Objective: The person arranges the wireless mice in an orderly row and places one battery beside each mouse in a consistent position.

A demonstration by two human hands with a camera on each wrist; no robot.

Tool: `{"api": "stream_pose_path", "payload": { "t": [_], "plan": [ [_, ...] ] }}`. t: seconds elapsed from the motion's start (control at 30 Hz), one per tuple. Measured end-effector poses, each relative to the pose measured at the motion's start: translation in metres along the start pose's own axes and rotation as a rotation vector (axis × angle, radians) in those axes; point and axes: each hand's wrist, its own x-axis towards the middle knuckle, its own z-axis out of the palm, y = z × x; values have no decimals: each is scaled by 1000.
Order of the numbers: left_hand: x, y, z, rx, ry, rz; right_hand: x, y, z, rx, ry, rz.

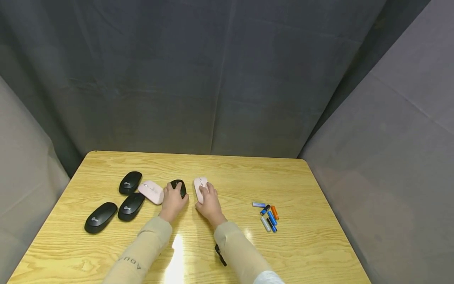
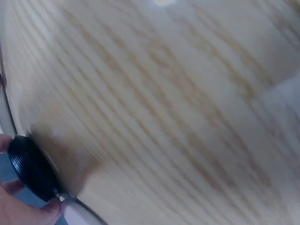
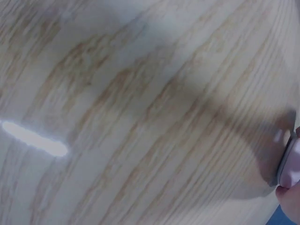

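Observation:
My left hand [image 1: 173, 202] grips a black computer mouse [image 1: 183, 190] by its sides at mid-table. In the left wrist view the thumb and fingers lie on either side of that black mouse [image 2: 33, 166]. Just to the right, my right hand [image 1: 211, 206] holds a pale pink mouse [image 1: 199, 184], its front end sticking out past the fingers. Only an edge of this pink mouse [image 3: 291, 165] and part of the hand show in the right wrist view. The two held mice are apart, with a narrow gap of tabletop between them.
Left of the left hand lie another pink mouse [image 1: 151, 192] and black mice [image 1: 130, 182], [image 1: 131, 206], [image 1: 101, 217]. Several loose batteries [image 1: 272, 218] in blue, orange and silver lie on the right. The wooden table [image 1: 312, 252] stands against a grey curtain [image 1: 170, 98].

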Motion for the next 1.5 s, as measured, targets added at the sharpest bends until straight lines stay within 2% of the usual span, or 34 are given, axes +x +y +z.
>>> {"api": "stream_pose_path", "payload": {
  "t": [0.1, 0.33, 0.67, 0.83, 1.13, 1.4, 1.5],
  "plan": [
    [-1, 2, -2, -2, -3, -19, -1, 0, 1, 33, 17, 22],
    [-2, 9, -6, 5, -23, -39, -3, 3, 3, 78, 137, 48],
    [1, 16, -7, 5, -55, -82, -7, 5, -8, 184, 161, 121],
    [-2, 18, -2, -45, -32, -61, -10, 10, -16, 221, 197, 148],
    [-4, 31, 7, -100, 51, 24, -15, 27, -28, 262, 309, 181],
    [-5, 44, 19, -133, 47, 64, -22, 48, -29, 233, 433, 181],
    [-6, 48, 22, -127, 35, 67, -24, 55, -29, 226, 454, 202]
  ]
}}
